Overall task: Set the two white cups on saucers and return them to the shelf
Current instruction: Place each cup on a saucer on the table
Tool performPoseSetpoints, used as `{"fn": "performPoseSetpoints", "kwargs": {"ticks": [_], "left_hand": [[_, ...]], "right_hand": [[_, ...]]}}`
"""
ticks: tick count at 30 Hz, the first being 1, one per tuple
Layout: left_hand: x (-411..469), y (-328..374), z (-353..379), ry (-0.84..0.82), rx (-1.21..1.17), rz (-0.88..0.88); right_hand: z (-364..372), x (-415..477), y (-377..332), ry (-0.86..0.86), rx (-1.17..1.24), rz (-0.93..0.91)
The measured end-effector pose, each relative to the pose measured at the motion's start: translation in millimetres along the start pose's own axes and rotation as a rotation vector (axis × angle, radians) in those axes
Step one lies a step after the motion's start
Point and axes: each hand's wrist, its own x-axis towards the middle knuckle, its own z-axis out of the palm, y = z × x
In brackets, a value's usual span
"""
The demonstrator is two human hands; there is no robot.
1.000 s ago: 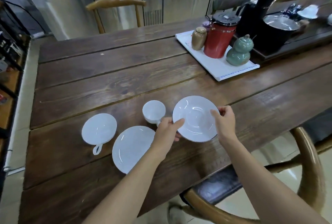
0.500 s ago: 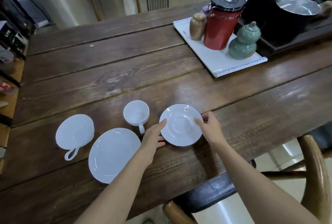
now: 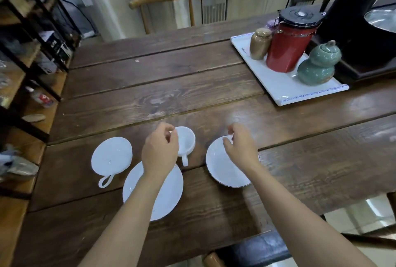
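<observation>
Two white cups and two white saucers sit on the wooden table [image 3: 171, 95]. The wide left cup [image 3: 111, 155] stands alone, its handle pointing toward me. The smaller middle cup [image 3: 186, 141] stands upright on the table, and my left hand [image 3: 159, 148] pinches its left rim. The left saucer [image 3: 171, 189] lies under my left wrist. The right saucer [image 3: 222, 170] lies flat on the table with nothing on it. My right hand [image 3: 241, 145] hovers over its far edge, fingers loosely curled and holding nothing.
A white tray [image 3: 278, 86] at the right holds a red canister [image 3: 287, 46], a brown jar [image 3: 259, 43] and a green gourd jar [image 3: 319, 65]. A black tea station [image 3: 360, 37] stands behind it. Open shelves [image 3: 27, 69] line the left. A chair [image 3: 167, 3] stands across the table.
Both hands let go of the right saucer, which now rests on the table. My left hand moved left onto the middle cup's rim. My right hand lifted above the saucer.
</observation>
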Motion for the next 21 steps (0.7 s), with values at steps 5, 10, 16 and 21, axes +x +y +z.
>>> {"fn": "performPoseSetpoints", "kwargs": {"ticks": [5, 10, 16, 21], "left_hand": [[21, -50, -5, -0.152, -0.068, -0.089], [24, -66, 0, -0.559, 0.029, -0.085], [41, -75, 14, -0.659, -0.040, -0.013], [43, -68, 17, -0.598, -0.240, -0.017]], "right_hand": [[22, 6, -18, -0.187, -0.116, -0.104], [40, 14, -27, -0.365, -0.215, -0.153], [57, 15, -39, -0.452, -0.165, -0.118], [63, 17, -49, -0.403, -0.056, -0.090]]}}
